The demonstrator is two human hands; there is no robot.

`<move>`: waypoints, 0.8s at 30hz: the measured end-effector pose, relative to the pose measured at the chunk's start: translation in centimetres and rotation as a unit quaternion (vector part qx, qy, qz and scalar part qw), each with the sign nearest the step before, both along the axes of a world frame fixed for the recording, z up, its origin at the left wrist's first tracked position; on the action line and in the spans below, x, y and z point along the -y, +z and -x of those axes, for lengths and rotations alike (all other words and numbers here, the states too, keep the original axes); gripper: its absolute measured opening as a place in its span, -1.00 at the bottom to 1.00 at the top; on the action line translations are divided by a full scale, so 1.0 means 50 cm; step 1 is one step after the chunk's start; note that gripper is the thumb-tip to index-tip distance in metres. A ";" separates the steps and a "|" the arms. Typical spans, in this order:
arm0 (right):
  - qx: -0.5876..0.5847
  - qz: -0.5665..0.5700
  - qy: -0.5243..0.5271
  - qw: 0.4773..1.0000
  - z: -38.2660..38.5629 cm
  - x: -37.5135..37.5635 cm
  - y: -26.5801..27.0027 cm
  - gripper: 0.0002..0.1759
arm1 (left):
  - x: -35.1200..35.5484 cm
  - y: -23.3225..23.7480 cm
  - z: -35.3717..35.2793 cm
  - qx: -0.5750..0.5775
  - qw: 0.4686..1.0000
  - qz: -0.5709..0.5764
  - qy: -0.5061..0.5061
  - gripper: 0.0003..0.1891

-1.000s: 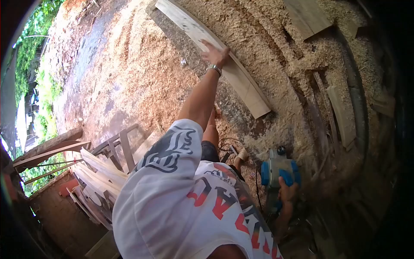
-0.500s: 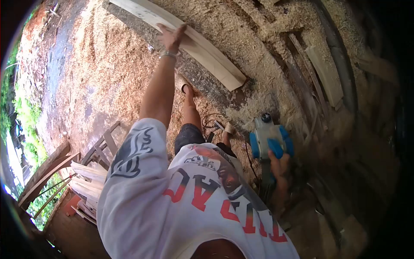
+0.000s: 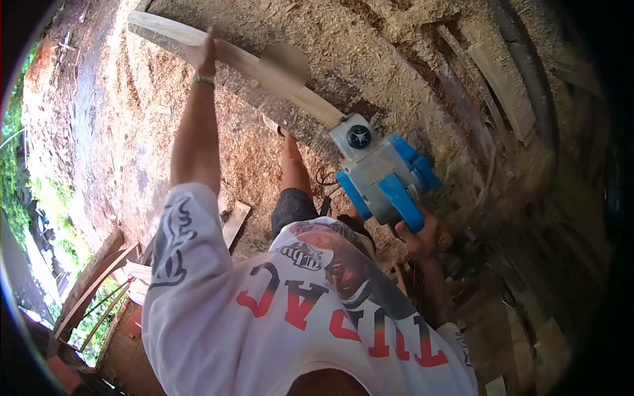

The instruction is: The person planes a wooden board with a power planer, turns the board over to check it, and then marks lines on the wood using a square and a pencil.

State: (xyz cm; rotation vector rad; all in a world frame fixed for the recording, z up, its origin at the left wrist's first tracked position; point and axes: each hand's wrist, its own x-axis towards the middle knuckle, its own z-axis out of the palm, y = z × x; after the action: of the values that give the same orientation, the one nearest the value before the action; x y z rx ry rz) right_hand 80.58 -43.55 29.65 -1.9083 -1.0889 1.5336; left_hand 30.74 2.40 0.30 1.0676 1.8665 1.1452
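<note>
Long, curved pale wood board lies slantwise on brown shavings-strewn ground; L hand on it, twd its L end. Boxy blue-and-grey power planer has nose at bd's R end, R hand at its rear. Narrow, flat pale wood plank well R, twd ground's R edge.

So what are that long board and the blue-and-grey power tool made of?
The long board looks like bare wood, by its pale, dull surface. On the power tool, the blue handle seems smooth plastic, from its even colour; the grey body could be dull metal or plastic.
</note>
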 end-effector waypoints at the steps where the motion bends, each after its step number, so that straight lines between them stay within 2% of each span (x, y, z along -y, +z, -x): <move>1: 0.007 -0.003 0.020 1.000 0.008 -0.024 -0.009 -0.51 | -0.012 0.034 -0.011 -0.013 0.999 -0.008 0.028 -0.16; 3: 0.017 -0.026 0.051 0.998 0.024 -0.064 -0.028 -0.53 | -0.054 -0.004 0.024 -0.096 0.994 0.004 0.051 -0.11; 5: 0.026 -0.067 0.076 0.994 0.033 -0.100 -0.044 -0.56 | -0.087 -0.063 0.058 -0.238 0.967 0.078 0.044 -0.04; 7: 0.008 -0.055 0.096 0.994 0.020 -0.134 -0.061 -0.60 | -0.072 -0.069 0.061 -0.363 0.927 0.095 0.005 -0.14; 8: -0.003 -0.048 0.108 0.993 0.014 -0.145 -0.064 -0.61 | -0.059 -0.064 0.055 -0.418 0.905 0.076 -0.030 -0.17; 10: 0.036 -0.035 0.187 0.981 0.016 -0.175 -0.078 -0.64 | -0.070 -0.088 0.131 -0.546 0.821 0.056 -0.160 -0.04; 11: 0.057 -0.030 0.221 0.973 0.020 -0.188 -0.084 -0.65 | -0.073 -0.106 0.148 -0.551 0.822 0.041 -0.134 -0.02; 13: 0.024 -0.054 0.213 0.975 0.044 -0.228 -0.083 -0.65 | -0.066 -0.118 0.127 -0.561 0.823 0.010 -0.088 0.03; 14: 0.009 -0.066 0.206 0.976 0.060 -0.244 -0.082 -0.65 | -0.053 -0.050 0.061 -0.500 0.857 0.115 -0.042 -0.01; 16: 0.008 -0.075 0.198 0.977 0.092 -0.268 -0.093 -0.64 | -0.055 -0.016 0.030 -0.376 0.913 0.155 0.041 -0.08; 18: -0.001 -0.090 0.199 0.976 0.129 -0.296 -0.102 -0.65 | -0.036 0.022 0.002 -0.324 0.933 0.144 0.060 -0.22; 20: -0.016 -0.116 0.205 0.972 0.174 -0.343 -0.112 -0.66 | -0.004 0.099 -0.039 -0.349 0.933 0.081 0.014 -0.37; 23: -0.012 -0.118 0.210 0.970 0.252 -0.411 -0.124 -0.66 | -0.016 0.036 -0.001 -0.339 0.937 0.083 0.021 -0.29; 24: -0.003 -0.117 0.215 0.969 0.272 -0.429 -0.125 -0.66 | -0.010 0.053 -0.020 -0.348 0.936 0.019 0.058 -0.32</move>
State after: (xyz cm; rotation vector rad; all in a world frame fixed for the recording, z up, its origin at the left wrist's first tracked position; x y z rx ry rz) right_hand 67.00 -22.09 23.43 -1.5745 -1.6840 1.5374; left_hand 31.73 2.88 2.94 1.4874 2.5043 0.8370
